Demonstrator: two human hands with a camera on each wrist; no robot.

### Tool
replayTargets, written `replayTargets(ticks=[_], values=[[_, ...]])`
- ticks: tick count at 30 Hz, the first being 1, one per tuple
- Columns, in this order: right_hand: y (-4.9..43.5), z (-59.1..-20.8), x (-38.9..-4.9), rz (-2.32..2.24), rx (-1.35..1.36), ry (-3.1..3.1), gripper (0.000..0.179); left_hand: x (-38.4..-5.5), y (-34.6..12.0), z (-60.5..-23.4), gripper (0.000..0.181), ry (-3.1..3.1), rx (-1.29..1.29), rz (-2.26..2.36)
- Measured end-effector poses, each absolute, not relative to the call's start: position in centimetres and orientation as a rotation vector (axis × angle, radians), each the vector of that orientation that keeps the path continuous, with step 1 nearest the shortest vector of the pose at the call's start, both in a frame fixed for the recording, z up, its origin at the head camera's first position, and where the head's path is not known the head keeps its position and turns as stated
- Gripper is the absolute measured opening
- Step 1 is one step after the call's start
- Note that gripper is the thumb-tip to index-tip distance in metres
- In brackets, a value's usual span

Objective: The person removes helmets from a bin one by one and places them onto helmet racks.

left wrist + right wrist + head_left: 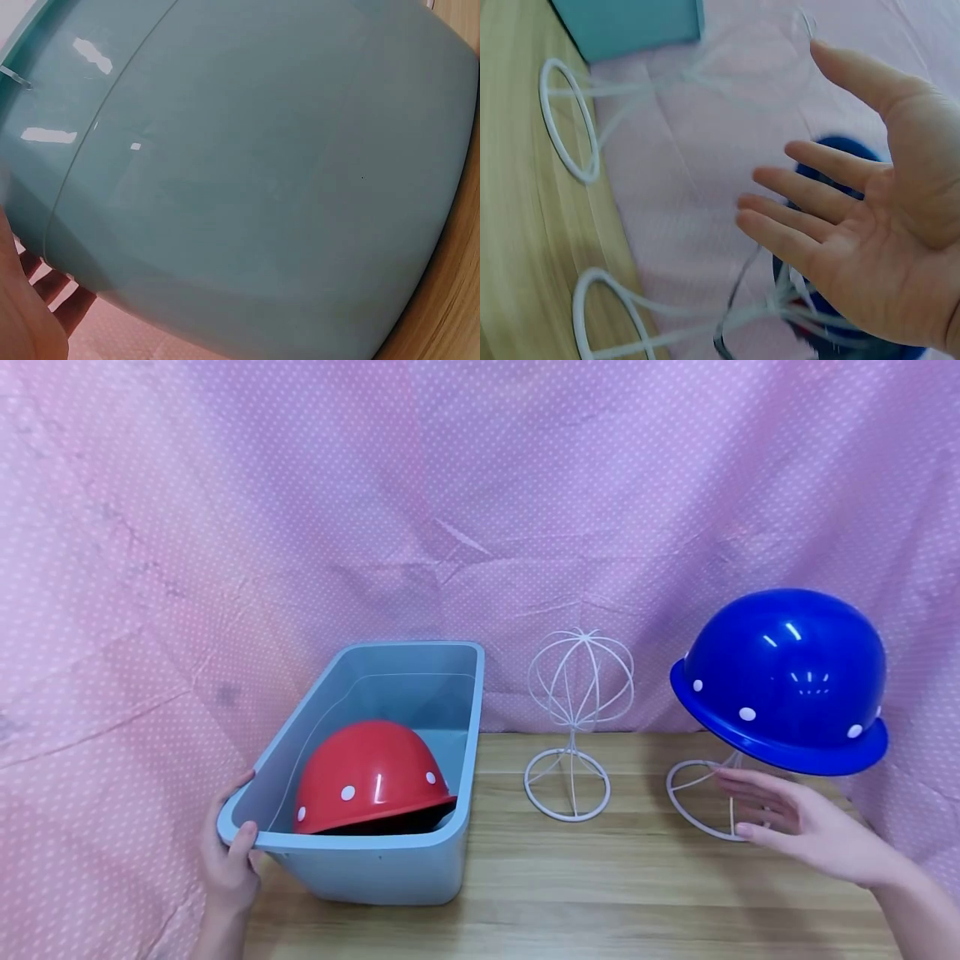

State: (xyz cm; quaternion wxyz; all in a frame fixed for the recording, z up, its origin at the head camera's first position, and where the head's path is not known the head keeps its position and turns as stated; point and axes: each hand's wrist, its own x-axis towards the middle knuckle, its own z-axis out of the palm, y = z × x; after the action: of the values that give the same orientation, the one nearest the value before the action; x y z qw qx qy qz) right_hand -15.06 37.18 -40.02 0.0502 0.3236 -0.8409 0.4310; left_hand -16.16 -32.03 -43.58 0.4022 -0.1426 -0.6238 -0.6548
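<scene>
A grey-blue plastic bin (375, 868) stands on the table, and my left hand (231, 864) grips its near left corner, thumb over the rim. Inside it lies a red hard hat (367, 768) with white dots, tilted against the bin's right wall. On the right, a blue hard hat (787, 668) sits tilted on a white wire stand (693, 827), which it mostly hides. My right hand (795, 822) is just below the blue brim, beside the stand. In the right wrist view the right hand's fingers (810, 187) are spread and straight, with nothing held.
A second white wire stand (576, 722) with a round cage top stands bare between the bin and the blue hard hat. The wooden table (540, 877) runs back to a pink dotted cloth (480, 527) that hangs behind and at both sides.
</scene>
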Motion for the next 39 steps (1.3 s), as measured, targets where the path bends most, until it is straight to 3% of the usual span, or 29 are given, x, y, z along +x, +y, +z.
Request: replayTargets(ticks=[11, 27, 39], values=[[30.8, -38.3, -14.5, 1.006, 0.880, -2.447, 0.078, -15.6, -31.3, -42.8, 0.061, -1.714, -0.128, -1.632], [23.0, -36.1, -16.2, 1.344, 0.998, -2.453, 0.041, -15.9, -31.8, -43.6, 0.060, -1.679, -0.177, -1.722], [17.4, -35.3, -18.3, 1.511, 1.062, -2.432, 0.032, -15.7, -31.8, -43.2, 0.061, -1.685, -0.168, -1.733]])
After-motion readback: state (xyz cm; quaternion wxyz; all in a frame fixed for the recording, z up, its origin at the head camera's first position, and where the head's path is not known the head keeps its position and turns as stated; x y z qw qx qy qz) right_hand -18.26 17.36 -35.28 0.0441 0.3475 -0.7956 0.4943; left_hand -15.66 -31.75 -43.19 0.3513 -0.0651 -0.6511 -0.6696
